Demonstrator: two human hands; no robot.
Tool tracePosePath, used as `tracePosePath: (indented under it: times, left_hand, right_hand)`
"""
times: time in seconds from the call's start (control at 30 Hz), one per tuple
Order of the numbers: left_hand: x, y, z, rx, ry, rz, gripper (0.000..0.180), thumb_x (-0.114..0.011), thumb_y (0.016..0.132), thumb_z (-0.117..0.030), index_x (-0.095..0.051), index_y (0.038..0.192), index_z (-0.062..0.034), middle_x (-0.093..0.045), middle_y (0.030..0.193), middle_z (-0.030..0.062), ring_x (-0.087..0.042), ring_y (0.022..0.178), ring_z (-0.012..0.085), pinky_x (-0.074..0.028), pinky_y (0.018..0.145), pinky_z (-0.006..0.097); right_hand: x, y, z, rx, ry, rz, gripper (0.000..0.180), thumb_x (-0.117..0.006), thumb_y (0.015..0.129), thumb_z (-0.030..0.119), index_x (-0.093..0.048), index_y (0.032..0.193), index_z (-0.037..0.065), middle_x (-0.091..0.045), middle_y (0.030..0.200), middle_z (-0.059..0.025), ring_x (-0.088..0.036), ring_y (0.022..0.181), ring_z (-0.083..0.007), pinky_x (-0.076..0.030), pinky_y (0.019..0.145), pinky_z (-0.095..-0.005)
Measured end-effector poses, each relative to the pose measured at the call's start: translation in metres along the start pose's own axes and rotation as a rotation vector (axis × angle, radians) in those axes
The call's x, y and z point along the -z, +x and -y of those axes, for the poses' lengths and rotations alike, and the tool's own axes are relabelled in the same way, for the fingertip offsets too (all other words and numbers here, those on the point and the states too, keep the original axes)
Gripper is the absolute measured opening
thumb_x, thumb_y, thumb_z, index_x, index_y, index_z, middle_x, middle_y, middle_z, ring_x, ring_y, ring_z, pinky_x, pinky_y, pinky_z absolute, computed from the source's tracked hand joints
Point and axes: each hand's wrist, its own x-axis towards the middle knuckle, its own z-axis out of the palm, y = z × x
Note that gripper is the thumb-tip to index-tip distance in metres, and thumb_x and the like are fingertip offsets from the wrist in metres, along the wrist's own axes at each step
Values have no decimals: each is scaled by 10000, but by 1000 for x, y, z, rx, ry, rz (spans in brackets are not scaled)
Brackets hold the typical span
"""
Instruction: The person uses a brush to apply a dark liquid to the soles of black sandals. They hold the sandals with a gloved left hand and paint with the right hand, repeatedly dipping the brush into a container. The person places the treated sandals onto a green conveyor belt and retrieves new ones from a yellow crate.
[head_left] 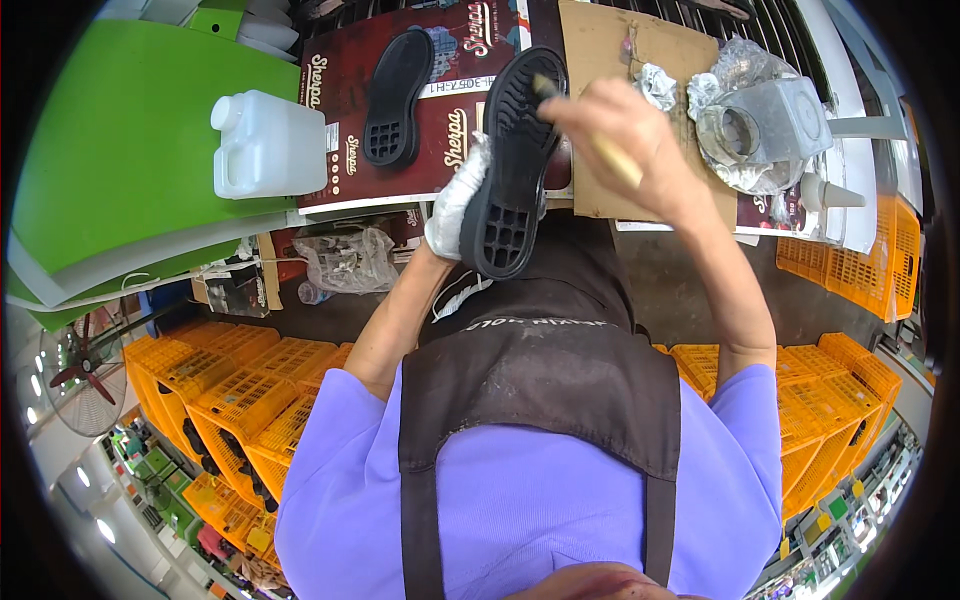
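A black shoe sole (pixel 515 170) is held up by my left hand (pixel 462 200), which wears a white glove and grips the sole along its left side. The sole's hollow, ribbed inner face is turned up, with a grid of square pockets at the near end. My bare right hand (pixel 630 140) is closed around the pale handle of a brush (pixel 612 158). The brush's bristles are over the sole's far part; whether they touch it I cannot tell. A second black shoe sole (pixel 392 100) lies on the dark red cardboard to the left.
A white plastic jug (pixel 270 145) stands at left by a green surface (pixel 120 130). At right, a clear container (pixel 765 125) sits in crumpled plastic beside a nozzle bottle (pixel 830 193) and brown cardboard (pixel 600 130). Orange crates (pixel 255 395) stand behind me on both sides.
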Motion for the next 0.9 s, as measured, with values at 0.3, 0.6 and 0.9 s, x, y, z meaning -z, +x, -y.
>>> tracePosePath:
  times: [0.3, 0.6, 0.9]
  left_hand:
    - [-1, 17, -2, -61, -46, 239, 454, -283, 998, -331, -389, 1337, -49, -495, 1279, 116, -522, 1121, 224, -441, 964, 357]
    - [-12, 2, 4, -43, 75, -116, 398, -332, 983, -291, -443, 1257, -25, -589, 1088, 162, -634, 846, 245, -557, 726, 384]
    - [-13, 2, 9, 43, 82, -174, 450, -339, 976, -372, -465, 1233, -26, -600, 1064, 166, -624, 828, 277, -539, 718, 397]
  right_hand:
    - [-3, -29, 61, 297, 436, 360, 330, -606, 720, 104, -630, 1048, 76, -470, 752, -33, -494, 689, -206, -438, 607, -319]
    - [13, -19, -5, 4, 304, 118, 234, -662, 745, 12, -675, 962, 97, -607, 819, -62, -565, 754, -232, -465, 680, -331]
    - [12, -28, -19, -319, 156, -127, 149, -637, 782, 27, -655, 928, 45, -599, 715, -114, -601, 666, -255, -475, 612, -338]
